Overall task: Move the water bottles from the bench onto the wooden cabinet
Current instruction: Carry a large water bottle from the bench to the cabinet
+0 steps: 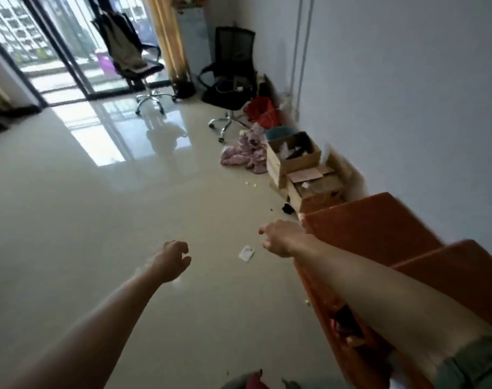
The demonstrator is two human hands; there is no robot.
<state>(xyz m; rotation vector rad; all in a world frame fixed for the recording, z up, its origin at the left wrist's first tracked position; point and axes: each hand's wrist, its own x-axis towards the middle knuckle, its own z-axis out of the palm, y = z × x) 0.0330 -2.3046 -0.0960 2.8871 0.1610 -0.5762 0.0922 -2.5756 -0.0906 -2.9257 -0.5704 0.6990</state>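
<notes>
Water bottles: location cannot be told in this view; both hands empty beside orange-brown wooden furniture.

The orange-brown wooden furniture (379,226) is cut off by the right edge and partly hidden by the right forearm, and whether it is the cabinet or the worktop cannot be told. The right hand (281,238) is blurred, just off the furniture's far left corner above the floor (99,206), fingers loosely curled and holding nothing. The left hand (170,261) is well to the furniture's left, fingers loosely curled, empty. A paper scrap (246,253) lies on the floor between the hands. Open cardboard boxes (294,157) stand just beyond the furniture against the wall (407,94). Pink cloth (245,154) lies beyond the boxes, and a black office chair (230,68) stands farther off.
</notes>
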